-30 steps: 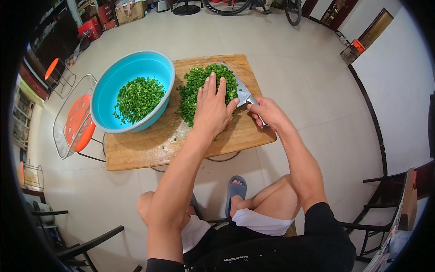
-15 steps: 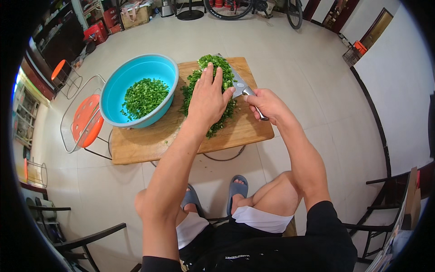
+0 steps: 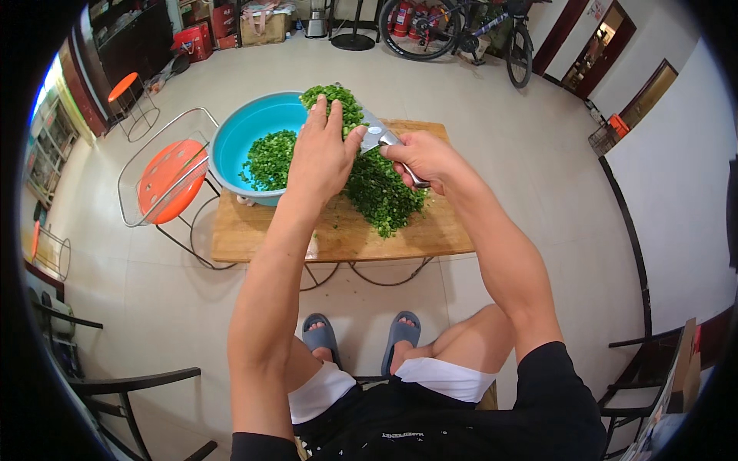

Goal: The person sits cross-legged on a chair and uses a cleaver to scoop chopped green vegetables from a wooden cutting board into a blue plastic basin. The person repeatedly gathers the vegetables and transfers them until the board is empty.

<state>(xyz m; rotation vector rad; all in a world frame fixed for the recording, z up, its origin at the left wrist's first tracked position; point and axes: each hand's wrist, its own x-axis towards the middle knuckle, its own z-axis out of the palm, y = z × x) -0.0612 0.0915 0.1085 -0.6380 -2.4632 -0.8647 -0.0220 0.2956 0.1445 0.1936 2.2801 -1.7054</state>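
Note:
My right hand (image 3: 427, 159) grips the handle of a cleaver (image 3: 372, 134) whose broad blade carries a heap of chopped green onions (image 3: 336, 100). Fingers stretched out, my left hand (image 3: 319, 157) lies against that heap and steadies it on the blade. Blade and heap are raised by the right rim of a blue basin (image 3: 229, 146). Inside the basin lie more chopped greens (image 3: 269, 160). Another dark green pile (image 3: 384, 198) rests on the wooden board (image 3: 254, 234), below the cleaver. My left hand hides part of the basin's right side.
An orange stool (image 3: 171, 180) with a wire rack around it stands left of the board. Black chairs (image 3: 138, 384) are at the lower left and lower right. My slippered feet (image 3: 401, 338) are under the near edge. A bicycle (image 3: 461, 34) stands at the back.
Both hands have moved left with the cleaver, lifting a heap of greens off the board toward the basin. A smaller pile stays on the board. The view has shifted slightly.

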